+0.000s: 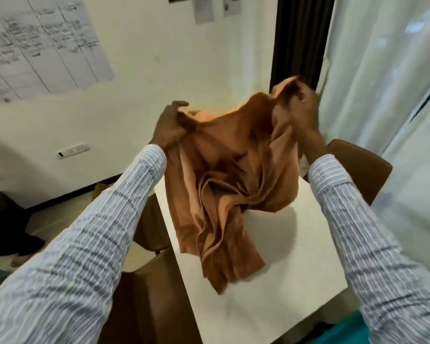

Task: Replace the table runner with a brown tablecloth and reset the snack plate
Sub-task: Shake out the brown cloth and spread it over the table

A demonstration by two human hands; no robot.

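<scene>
Above the white table (271,289), the brown tablecloth (231,180) hangs bunched (its lower folds touching the tabletop). The left hand (169,127) and right hand (302,105) each grip its upper edge.

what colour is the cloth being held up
Orange-brown, plain with no pattern; the cloth shows in the head view.

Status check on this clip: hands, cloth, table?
Both hands up: left hand and right hand each grip the brown tablecloth. Cloth bunched, lower folds draped on the white table. No runner or snack plate in view.
</scene>
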